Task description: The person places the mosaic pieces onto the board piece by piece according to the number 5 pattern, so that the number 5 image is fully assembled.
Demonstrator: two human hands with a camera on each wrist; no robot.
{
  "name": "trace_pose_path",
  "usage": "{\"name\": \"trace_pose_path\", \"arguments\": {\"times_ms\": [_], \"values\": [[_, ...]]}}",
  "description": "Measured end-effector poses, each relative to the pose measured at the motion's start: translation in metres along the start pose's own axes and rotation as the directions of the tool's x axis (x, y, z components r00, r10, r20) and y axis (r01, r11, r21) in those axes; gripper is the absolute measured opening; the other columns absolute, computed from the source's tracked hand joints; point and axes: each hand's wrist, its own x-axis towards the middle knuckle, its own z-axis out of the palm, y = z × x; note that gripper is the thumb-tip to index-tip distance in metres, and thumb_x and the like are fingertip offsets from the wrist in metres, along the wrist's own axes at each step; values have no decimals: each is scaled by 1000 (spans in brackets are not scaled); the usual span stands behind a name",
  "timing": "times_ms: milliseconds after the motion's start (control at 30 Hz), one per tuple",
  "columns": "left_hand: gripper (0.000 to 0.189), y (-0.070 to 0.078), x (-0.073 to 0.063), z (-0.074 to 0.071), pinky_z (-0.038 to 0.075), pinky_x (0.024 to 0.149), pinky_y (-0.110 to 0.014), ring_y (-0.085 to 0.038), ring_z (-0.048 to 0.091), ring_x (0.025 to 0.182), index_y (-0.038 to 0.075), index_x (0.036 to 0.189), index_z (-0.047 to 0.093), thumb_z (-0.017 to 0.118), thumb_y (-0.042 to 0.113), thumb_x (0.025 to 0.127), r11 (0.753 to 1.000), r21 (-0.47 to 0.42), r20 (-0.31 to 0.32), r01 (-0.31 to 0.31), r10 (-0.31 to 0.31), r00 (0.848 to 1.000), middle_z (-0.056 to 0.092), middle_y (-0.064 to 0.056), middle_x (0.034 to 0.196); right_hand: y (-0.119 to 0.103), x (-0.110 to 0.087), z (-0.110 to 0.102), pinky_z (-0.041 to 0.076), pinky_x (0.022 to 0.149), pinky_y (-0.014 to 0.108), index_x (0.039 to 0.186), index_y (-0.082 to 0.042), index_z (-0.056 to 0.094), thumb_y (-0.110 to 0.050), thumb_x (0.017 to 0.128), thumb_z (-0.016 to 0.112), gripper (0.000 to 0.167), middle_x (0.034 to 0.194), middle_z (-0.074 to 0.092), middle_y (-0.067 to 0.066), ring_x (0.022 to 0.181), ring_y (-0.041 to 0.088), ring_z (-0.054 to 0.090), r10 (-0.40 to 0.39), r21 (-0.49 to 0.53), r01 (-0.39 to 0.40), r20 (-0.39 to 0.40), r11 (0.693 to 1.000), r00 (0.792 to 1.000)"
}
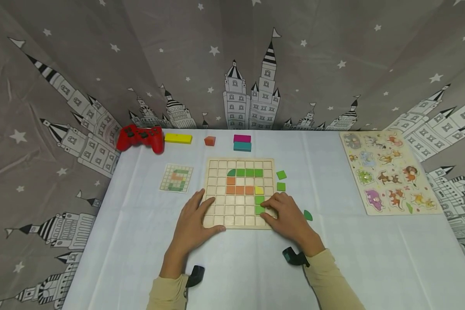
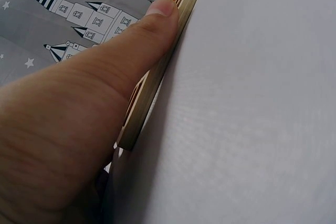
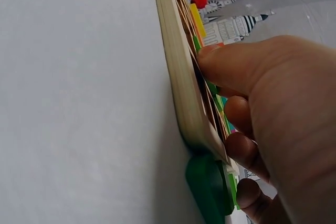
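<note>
A wooden grid board (image 1: 239, 211) lies in the middle of the table, partly filled with coloured tiles. My left hand (image 1: 191, 221) rests on its left edge with fingers spread; the left wrist view shows the thumb on the board's rim (image 2: 152, 85). At the board's right side my right hand (image 1: 288, 217) pinches a green square tile (image 1: 259, 209) between thumb and fingers, low over the grid. Directly above is another green tile (image 1: 259, 199), then a yellow tile (image 1: 259, 190). Orange tiles (image 1: 240, 190), a green row (image 1: 249, 172) and a dark green quarter-round (image 1: 231, 172) fill other cells.
Loose green squares (image 1: 281, 175) and a green quarter-round (image 1: 308, 215) lie right of the board. A pattern card (image 1: 176, 178) is at left. Behind stand a red game controller (image 1: 141, 137), yellow block (image 1: 178, 138), orange block (image 1: 209, 141) and stacked blocks (image 1: 242, 146). An animal puzzle (image 1: 389, 172) lies right.
</note>
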Motion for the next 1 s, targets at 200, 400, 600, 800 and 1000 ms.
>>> {"name": "trace_pose_path", "arguments": {"times_ms": [200,400,600,800,1000], "values": [[96,0,0,-1,25,123,-63,-37,22,156,18,150,51,85,60,71,1000,-5,14,12,-12,1000,26,-10,169,-1,0,1,46,82,36,102,-17,77,-27,87,82,19,91,63,-5,87,13,50,8,9,-8,-10,1000,1000],[95,0,0,-1,26,122,-64,-38,23,156,18,150,52,86,59,71,1000,-1,14,14,-14,1000,26,-10,169,0,1,-4,47,87,38,105,-16,77,-31,86,82,25,96,66,-3,93,16,54,9,21,-9,1,1000,1000],[95,2,1,1,26,122,-64,-37,22,156,18,150,52,86,59,71,1000,-8,15,11,-11,1000,26,-10,169,19,-7,-33,50,85,41,110,-13,76,-29,88,81,28,102,69,0,97,19,57,106,67,-103,-38,992,994],[95,4,1,2,27,122,-64,-37,22,156,19,151,51,85,61,72,1000,-6,33,15,-14,999,25,-9,169,60,-43,-65,47,77,32,113,-12,76,-1,93,68,25,102,68,2,91,17,55,171,118,-166,-32,979,985],[95,1,2,1,26,122,-64,-37,22,156,19,150,51,86,59,72,1000,-6,20,18,-17,1000,25,-9,169,80,-60,-78,46,88,32,121,-20,75,8,91,61,44,114,63,2,103,18,52,170,185,-203,182,961,968]]}}
